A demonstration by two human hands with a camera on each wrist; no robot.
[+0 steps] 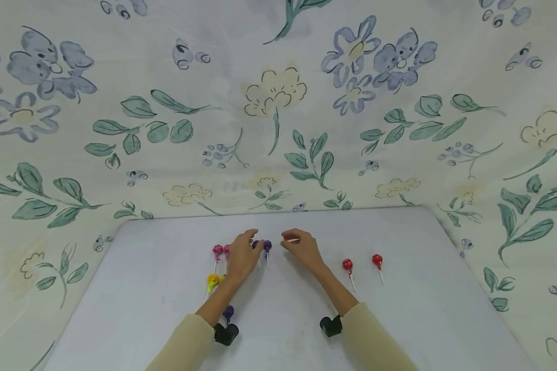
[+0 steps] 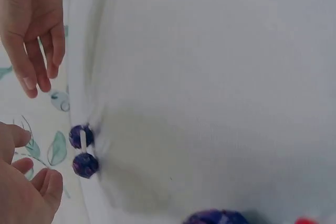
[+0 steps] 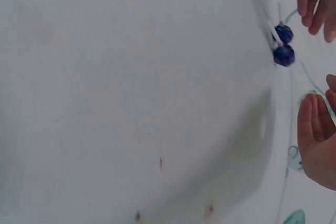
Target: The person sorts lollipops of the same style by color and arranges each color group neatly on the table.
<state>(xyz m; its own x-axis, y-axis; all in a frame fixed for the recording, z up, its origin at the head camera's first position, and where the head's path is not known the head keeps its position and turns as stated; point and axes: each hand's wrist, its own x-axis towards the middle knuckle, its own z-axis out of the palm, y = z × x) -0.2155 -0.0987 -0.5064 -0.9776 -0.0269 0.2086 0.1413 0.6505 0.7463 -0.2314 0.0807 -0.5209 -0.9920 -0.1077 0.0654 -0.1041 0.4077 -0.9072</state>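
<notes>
Two lollipops with dark purple wrappers stand side by side at the far middle of the table; the right one is the purple lollipop (image 1: pixel 267 247). My left hand (image 1: pixel 242 257) is just left of the pair, its thumb overlapping the other purple lollipop (image 2: pixel 85 165) in the head view, fingers loosely bent with nothing in them. My right hand (image 1: pixel 305 251) hovers a little to the right of the pair, fingers relaxed and holding nothing. In the right wrist view the pair lies between my left hand (image 3: pixel 316 3) and my right hand (image 3: pixel 319 140).
Pink lollipops (image 1: pixel 217 250) and yellow lollipops (image 1: pixel 212 281) lie left of my left forearm, partly hidden by it. Another purple lollipop (image 1: pixel 228 312) is beside my left wrist. Two red lollipops, one a red lollipop (image 1: pixel 377 260), lie on the white table (image 1: pixel 427 319) at right.
</notes>
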